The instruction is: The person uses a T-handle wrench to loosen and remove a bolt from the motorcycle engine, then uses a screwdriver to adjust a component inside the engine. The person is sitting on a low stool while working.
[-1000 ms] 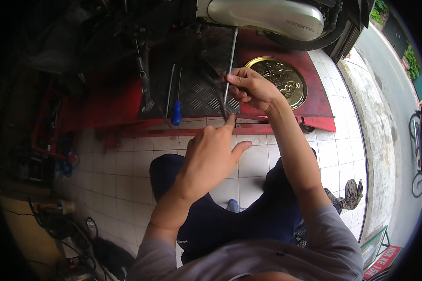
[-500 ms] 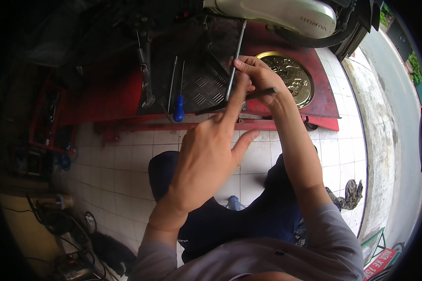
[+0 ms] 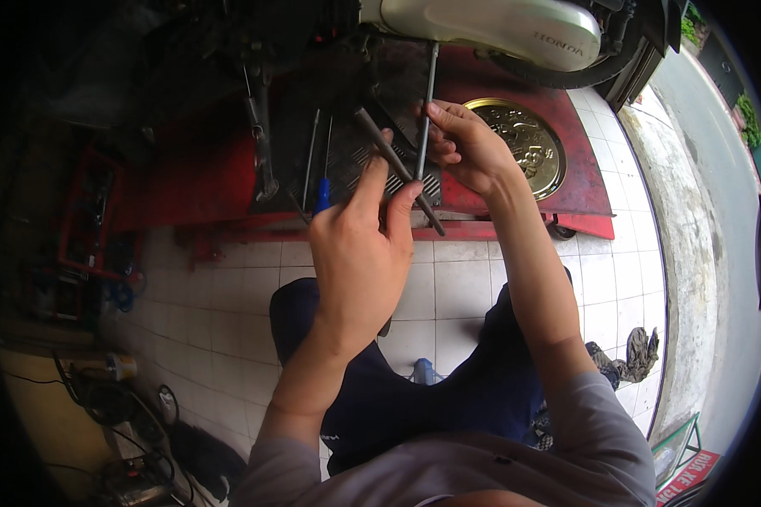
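Left hand (image 3: 359,253) pinches a dark rod (image 3: 397,169) w/ fingertips; right hand (image 3: 465,148), at 2 o'clock, grips a thin shaft (image 3: 427,106). Loose pinch, so rod prob slips onto the red lift (image 3: 516,215).

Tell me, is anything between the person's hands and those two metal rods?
Nothing visible. The right hand already closes on the upright silver rod, and the left hand has its fingertips on the dark slanted rod. The blue-handled screwdriver lies off to the side.
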A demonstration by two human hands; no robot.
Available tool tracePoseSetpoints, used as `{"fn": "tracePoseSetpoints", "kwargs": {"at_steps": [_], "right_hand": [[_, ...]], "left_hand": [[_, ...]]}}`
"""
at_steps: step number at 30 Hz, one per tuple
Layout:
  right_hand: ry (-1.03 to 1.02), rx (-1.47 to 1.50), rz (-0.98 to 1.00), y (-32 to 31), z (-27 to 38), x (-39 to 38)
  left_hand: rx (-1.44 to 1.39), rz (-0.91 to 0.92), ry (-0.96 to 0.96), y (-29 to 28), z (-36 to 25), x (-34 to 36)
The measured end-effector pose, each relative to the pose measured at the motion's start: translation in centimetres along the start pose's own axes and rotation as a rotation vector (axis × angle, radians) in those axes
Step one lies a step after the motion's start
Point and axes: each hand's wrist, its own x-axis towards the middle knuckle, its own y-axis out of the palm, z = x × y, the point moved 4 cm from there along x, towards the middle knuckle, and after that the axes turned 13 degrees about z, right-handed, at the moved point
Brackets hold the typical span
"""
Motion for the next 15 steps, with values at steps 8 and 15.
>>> {"fn": "tracePoseSetpoints", "kwargs": {"at_steps": [8,15], "right_hand": [[0.134,-0.127,0.136,0.1,0.4,-1.5],[0.061,-0.075,0.067,-0.7,0.9,-1.5]], "left_hand": [[0.144,0.333,0.252,3.5,-2.2,-0.7],[0.227,0.325,-0.329,1.0,0.3,-1.2]]}}
